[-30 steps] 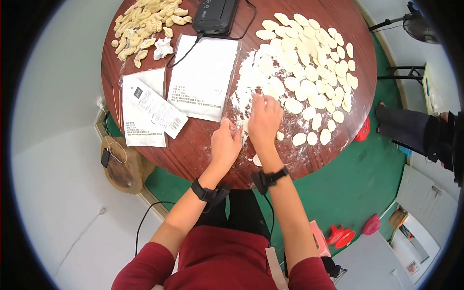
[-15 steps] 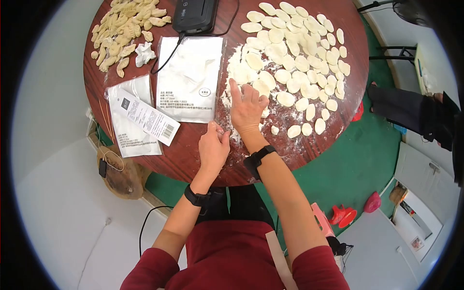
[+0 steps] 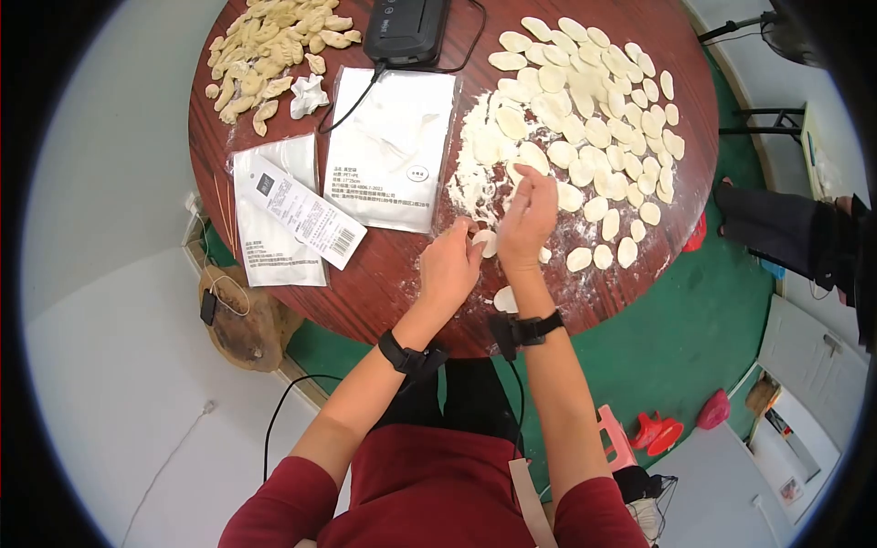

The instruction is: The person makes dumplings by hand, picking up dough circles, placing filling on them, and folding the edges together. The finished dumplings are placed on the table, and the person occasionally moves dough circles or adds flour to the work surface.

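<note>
My left hand (image 3: pixel 449 267) is closed in a pinch at the near side of the round table, its thumb and fingers against a small pale dough wrapper (image 3: pixel 487 243). My right hand (image 3: pixel 530 219) is beside it, palm turned inward and fingers curled together. A whitish edge of dough shows at its fingertips, partly hidden by them. Many flat oval dough wrappers (image 3: pixel 598 133) are spread over the right side, some overlapping. Loose flour (image 3: pixel 471 173) lies just beyond both hands. Another wrapper (image 3: pixel 505 299) lies by my right wrist.
Shaped dumplings (image 3: pixel 274 46) are heaped at the far left, with a crumpled white tissue (image 3: pixel 309 95) nearby. Packs of vacuum bags (image 3: pixel 393 137) and a printed label card (image 3: pixel 306 212) lie left of the flour. A black machine (image 3: pixel 406 32) with a cable sits behind. A person's dark-clothed leg (image 3: pixel 776 210) is at right.
My right hand has turned from palm-down with a finger extended to curled inward, near the flour. My left hand has moved right, toward it, now with a wrapper at its fingers. The view has shifted.
</note>
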The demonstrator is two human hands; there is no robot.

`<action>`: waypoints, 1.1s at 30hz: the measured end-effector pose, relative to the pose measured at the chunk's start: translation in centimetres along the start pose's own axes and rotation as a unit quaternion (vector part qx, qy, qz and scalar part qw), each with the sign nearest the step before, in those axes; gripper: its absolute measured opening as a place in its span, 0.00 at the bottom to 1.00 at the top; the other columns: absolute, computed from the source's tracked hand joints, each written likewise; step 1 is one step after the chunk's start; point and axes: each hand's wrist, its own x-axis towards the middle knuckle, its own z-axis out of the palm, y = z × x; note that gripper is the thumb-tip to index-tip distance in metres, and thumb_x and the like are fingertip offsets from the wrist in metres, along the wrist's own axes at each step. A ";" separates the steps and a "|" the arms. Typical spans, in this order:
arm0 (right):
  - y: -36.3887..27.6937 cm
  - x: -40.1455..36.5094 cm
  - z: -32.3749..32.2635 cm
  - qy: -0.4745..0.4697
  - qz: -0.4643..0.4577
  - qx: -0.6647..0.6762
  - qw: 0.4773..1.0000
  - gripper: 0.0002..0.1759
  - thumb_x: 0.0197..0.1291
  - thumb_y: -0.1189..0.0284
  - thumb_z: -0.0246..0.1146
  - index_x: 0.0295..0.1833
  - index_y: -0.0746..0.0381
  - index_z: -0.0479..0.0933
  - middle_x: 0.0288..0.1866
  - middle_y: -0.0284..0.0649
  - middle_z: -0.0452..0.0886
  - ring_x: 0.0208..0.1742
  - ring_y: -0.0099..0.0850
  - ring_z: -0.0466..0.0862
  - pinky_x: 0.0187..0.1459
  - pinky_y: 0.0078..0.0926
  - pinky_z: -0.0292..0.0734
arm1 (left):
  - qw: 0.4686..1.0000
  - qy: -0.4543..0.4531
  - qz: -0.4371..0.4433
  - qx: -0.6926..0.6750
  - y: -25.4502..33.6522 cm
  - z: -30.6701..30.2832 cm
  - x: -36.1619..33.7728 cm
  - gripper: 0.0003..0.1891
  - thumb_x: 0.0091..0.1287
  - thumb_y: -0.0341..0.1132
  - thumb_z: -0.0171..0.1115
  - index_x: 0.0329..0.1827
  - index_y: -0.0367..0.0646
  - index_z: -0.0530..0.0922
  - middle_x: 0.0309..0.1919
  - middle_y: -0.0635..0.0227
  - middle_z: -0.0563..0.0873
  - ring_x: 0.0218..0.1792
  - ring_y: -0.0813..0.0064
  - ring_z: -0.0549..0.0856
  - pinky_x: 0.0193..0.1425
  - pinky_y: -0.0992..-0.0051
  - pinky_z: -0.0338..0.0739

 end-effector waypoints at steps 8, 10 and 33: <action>3.6 -1.2 -10.7 -0.121 0.075 -0.056 0.988 0.03 0.68 0.76 0.66 0.45 0.64 0.82 0.39 0.43 0.82 0.36 0.37 0.80 0.38 0.34 0.76 | 1.000 -0.023 0.005 0.010 0.4 -0.4 -0.4 0.11 0.67 0.34 0.70 0.48 0.42 0.79 0.28 0.61 0.84 0.33 0.54 0.86 0.37 0.59 0.77; 3.4 -2.0 -12.5 -0.241 0.100 -0.070 0.963 0.07 0.63 0.75 0.72 0.43 0.63 0.82 0.38 0.41 0.82 0.36 0.36 0.82 0.36 0.32 0.76 | 1.000 0.004 0.014 -0.012 0.9 -0.5 -0.9 0.11 0.66 0.34 0.71 0.45 0.42 0.79 0.29 0.61 0.83 0.33 0.55 0.85 0.37 0.59 0.77; 2.4 -6.5 -12.9 -0.292 0.070 -0.016 0.954 0.16 0.50 0.88 0.64 0.43 0.63 0.70 0.40 0.46 0.77 0.43 0.51 0.81 0.43 0.43 0.76 | 0.994 0.046 0.079 0.059 1.8 0.9 -1.2 0.16 0.60 0.29 0.73 0.49 0.41 0.79 0.47 0.54 0.80 0.50 0.48 0.81 0.57 0.54 0.75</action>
